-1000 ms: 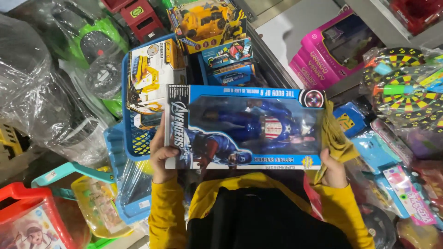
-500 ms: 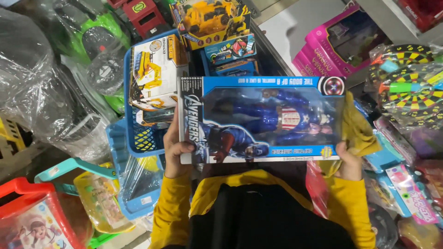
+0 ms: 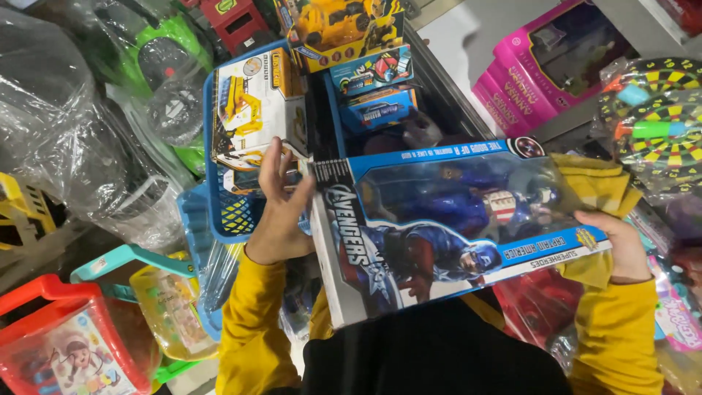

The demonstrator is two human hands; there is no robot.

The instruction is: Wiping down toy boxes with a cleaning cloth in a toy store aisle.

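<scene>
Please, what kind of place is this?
Probably a toy shop or its stockroom: the hands hold a boxed action figure, and around it lie more boxed toys, pink doll boxes and dartboards.

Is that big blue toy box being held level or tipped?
Tipped. The blue toy box slants, its left end lower by the left hand, its right end higher at the right hand.

Blue windowed toy box [image 3: 453,227], tilted

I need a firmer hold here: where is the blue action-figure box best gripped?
Grip the blue action-figure box at its two short cardboard ends, coming in from either side, as the left hand and right hand do. The long face is a thin clear window.
</scene>
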